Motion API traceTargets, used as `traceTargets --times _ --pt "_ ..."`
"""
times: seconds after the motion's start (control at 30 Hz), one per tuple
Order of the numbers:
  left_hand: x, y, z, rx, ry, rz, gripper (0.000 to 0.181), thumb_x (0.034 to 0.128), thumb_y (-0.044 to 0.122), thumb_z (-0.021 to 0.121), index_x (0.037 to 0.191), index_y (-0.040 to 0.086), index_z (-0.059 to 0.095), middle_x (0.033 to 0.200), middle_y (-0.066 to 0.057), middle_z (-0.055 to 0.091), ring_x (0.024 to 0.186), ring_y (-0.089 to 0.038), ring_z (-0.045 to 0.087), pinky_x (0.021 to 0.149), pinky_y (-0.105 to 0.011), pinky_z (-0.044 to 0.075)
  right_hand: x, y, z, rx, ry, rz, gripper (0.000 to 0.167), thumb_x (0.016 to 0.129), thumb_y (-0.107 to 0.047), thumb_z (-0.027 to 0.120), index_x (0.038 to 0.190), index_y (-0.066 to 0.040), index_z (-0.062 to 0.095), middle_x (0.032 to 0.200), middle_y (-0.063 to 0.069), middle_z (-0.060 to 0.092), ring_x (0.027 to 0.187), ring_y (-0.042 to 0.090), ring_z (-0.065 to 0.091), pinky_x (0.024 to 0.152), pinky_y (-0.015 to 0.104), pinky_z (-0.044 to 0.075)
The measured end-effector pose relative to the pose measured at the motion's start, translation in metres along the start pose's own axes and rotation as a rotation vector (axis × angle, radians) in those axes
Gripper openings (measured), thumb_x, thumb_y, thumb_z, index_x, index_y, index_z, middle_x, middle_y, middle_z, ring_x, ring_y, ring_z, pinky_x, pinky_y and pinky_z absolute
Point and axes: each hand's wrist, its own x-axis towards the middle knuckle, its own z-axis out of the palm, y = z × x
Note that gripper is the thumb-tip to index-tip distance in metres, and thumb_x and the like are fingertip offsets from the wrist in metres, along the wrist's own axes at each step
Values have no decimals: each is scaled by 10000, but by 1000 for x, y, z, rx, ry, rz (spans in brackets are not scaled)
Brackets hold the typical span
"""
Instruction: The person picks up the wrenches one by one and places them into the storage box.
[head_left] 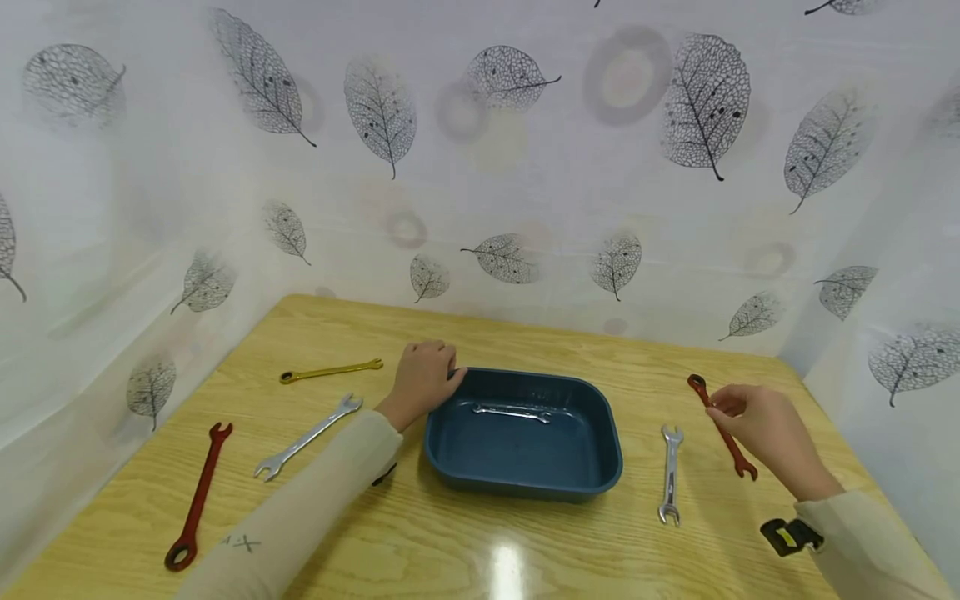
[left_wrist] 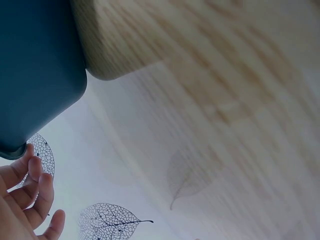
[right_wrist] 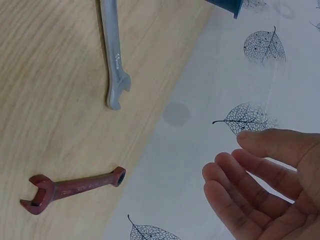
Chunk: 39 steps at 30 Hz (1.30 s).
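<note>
Red combination wrench, right [head_left: 731, 441]: flat on the worktop, below the right grip; ring end away from the person, open jaw toward them.
Silver double open-end wrench, right [head_left: 671, 475]: between that red wrench and the tray, lengthwise to the person.
Blue rectangular tray [head_left: 517, 458]: mid-worktop, rounded corners, raised walls; one small silver wrench [head_left: 512, 413] inside, by the far wall.
Left-side wrenches: gold combination wrench [head_left: 333, 371] farthest off, silver double open-end wrench [head_left: 307, 438] slanted, red combination wrench [head_left: 199, 496] nearest the person.
Worktop [head_left: 438, 550]: yellowish wood grain, glossy, one bright reflection at the near side.
Surround: pale translucent sheeting [head_left: 540, 183] behind and at both sides, printed with dark skeleton leaves and faint rings; folds at left.
Right grip [head_left: 765, 429]: empty, fingers loosely bent, thumb apart from them; held over the red wrench, clear of it.
Left grip [head_left: 420, 385]: closed over the tray rim at its far left corner, thumb to the inner side.
Sleeves: cream, long; black strap [head_left: 789, 536] at the right cuff.
</note>
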Motion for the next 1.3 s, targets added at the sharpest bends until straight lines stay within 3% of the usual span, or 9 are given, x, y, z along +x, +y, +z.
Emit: traceTargets --times 0.17,0.47,1.3 --pt "0 -1 1 3 -2 -1 313 857 345 656 678 150 490 685 -2 531 753 -218 588 786 -438 456 -2 0 8 4 -15 1 166 842 -111 661 929 29 688 818 151 706 630 182 621 564 369 495" --pt "0 -1 2 3 -13 -4 316 859 352 653 679 152 487 679 3 519 753 -212 585 796 -441 457 -5 3 20 24 -45 -4 192 846 -92 643 957 62 672 827 159 704 672 206 641 572 349 501" --pt "0 -1 1 -2 -24 -17 313 867 352 642 683 153 485 699 -1 536 760 -213 582 795 -435 455 5 37 22 -42 -3 15 164 833 -76 648 893 73 681 776 163 691 607 192 602 549 364 484"
